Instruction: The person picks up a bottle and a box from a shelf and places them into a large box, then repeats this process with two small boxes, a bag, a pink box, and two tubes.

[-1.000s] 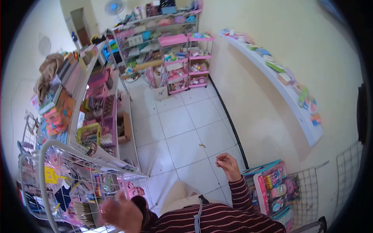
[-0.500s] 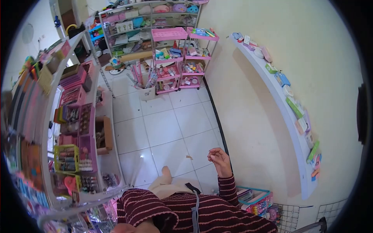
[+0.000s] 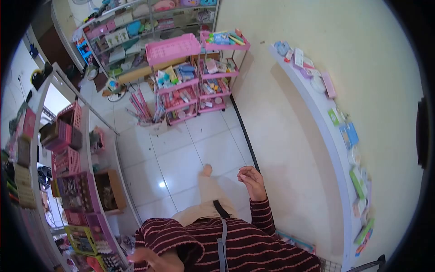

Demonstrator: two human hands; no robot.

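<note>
My right hand [image 3: 253, 182] is raised in front of me over the tiled floor, near the wall on the right. Its fingers are curled in with the tips close to the thumb, and I see nothing between them. My left hand [image 3: 152, 259] shows only in part at the bottom edge, close to my striped sleeve [image 3: 170, 235]. It is blurred, and its fingers do not show clearly. Nearest to it are the goods on the left shelf, among them a yellow-green basket [image 3: 81, 240] of small bottles.
A long shelf [image 3: 59, 104] with baskets and a cardboard box [image 3: 108, 191] lines the left side. Ahead stand pink trolleys [image 3: 173, 49] and a white bin [image 3: 156, 128] of rolls. A narrow white wall shelf [image 3: 312, 109] curves along the right, carrying small boxes. Tiled floor [image 3: 176, 154] lies between.
I have stepped forward, and the trolleys and bin appear nearer. One foot is now out in front. My right hand stays curled and raised; the left hand shows slightly more.
</note>
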